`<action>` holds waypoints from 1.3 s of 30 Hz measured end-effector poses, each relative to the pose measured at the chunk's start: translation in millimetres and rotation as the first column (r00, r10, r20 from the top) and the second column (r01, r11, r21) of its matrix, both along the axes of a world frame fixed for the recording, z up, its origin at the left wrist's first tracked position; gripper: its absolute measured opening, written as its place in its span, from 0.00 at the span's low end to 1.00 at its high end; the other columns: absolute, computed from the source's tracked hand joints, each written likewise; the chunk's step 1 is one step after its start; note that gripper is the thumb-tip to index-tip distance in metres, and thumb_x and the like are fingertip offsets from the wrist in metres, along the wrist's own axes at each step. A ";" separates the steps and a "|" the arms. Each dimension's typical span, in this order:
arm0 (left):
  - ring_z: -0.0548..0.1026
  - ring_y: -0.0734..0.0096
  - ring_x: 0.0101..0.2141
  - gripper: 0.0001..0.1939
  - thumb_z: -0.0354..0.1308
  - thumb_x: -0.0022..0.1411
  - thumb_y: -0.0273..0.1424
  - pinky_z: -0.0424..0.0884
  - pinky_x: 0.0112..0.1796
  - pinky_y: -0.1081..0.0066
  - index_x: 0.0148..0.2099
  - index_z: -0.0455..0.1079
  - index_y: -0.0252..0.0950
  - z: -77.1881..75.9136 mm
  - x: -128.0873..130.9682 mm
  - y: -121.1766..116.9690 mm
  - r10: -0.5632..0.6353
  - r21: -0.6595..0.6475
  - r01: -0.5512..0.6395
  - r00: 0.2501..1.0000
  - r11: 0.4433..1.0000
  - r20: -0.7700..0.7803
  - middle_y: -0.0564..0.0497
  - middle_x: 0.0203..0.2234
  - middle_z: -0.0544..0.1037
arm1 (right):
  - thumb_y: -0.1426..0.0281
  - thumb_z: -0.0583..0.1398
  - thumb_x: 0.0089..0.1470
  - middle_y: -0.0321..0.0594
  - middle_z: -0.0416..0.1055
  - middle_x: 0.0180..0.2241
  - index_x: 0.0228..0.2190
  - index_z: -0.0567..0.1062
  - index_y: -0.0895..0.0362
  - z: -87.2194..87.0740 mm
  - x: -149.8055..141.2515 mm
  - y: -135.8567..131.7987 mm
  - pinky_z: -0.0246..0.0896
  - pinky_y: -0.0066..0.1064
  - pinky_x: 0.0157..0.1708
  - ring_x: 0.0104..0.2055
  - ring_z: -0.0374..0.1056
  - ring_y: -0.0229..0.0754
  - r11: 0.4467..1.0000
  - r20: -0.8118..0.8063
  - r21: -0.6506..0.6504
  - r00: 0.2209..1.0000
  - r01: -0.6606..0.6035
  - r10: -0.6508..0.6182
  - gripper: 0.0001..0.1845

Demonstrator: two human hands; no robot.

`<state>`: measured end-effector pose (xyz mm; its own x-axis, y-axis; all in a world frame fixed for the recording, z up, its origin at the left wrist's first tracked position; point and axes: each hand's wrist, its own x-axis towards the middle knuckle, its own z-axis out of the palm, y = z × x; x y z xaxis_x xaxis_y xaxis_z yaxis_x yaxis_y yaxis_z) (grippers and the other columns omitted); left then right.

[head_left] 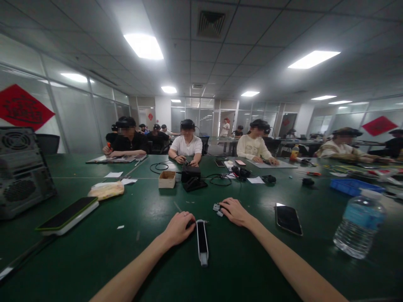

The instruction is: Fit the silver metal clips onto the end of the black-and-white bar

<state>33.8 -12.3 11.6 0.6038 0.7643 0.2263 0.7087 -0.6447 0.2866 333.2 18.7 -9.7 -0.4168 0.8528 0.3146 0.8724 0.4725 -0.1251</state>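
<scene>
My left hand (180, 228) rests on the green table with its fingers curled in, right beside the top end of a slim device (202, 241). The device is long and narrow, with a black face, a pale rim and a grey tip towards me. What those fingers hold, if anything, is hidden. Farther forward, my right hand (235, 212) has its fingertips closed at a few small light-grey pieces (218, 208) on the table. Their kind is too small to make out.
A smartphone (288, 219) and a water bottle (360, 224) stand to my right, near a blue tray (355, 186). Ahead are a small open box (167, 180) and cables. At left sit a black-topped device (69, 216), a plastic bag (107, 191) and a computer case (23, 167). People sit opposite.
</scene>
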 end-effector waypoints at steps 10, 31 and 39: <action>0.71 0.67 0.39 0.09 0.50 0.63 0.32 0.65 0.41 0.68 0.42 0.69 0.38 0.2 0.5 -0.4 -0.013 0.022 0.013 1.000 1.000 0.001 0.50 0.38 0.74 | 0.60 0.47 0.62 0.46 0.68 0.43 0.47 0.72 0.56 1.0 -2.5 -1.7 0.52 0.39 0.48 0.48 0.58 0.46 0.999 0.015 0.028 0.999 0.044 -0.044 0.21; 0.70 0.67 0.39 0.09 0.49 0.63 0.32 0.64 0.42 0.67 0.42 0.69 0.38 -3.4 0.4 1.1 -0.017 0.020 0.016 1.000 1.000 0.013 0.50 0.38 0.73 | 0.69 0.51 0.59 0.43 0.68 0.42 0.42 0.74 0.55 -9.6 3.4 9.6 0.56 0.35 0.44 0.45 0.62 0.43 0.994 -0.034 -0.032 0.994 0.106 -0.107 0.14; 0.70 0.67 0.39 0.09 0.49 0.63 0.32 0.64 0.41 0.67 0.42 0.68 0.38 -4.7 0.4 2.2 -0.015 0.027 0.014 1.000 1.000 0.010 0.50 0.38 0.74 | 0.70 0.53 0.58 0.42 0.70 0.38 0.36 0.72 0.57 -15.6 2.8 13.6 0.57 0.32 0.42 0.41 0.63 0.42 0.992 -0.112 -0.036 0.986 0.123 -0.127 0.08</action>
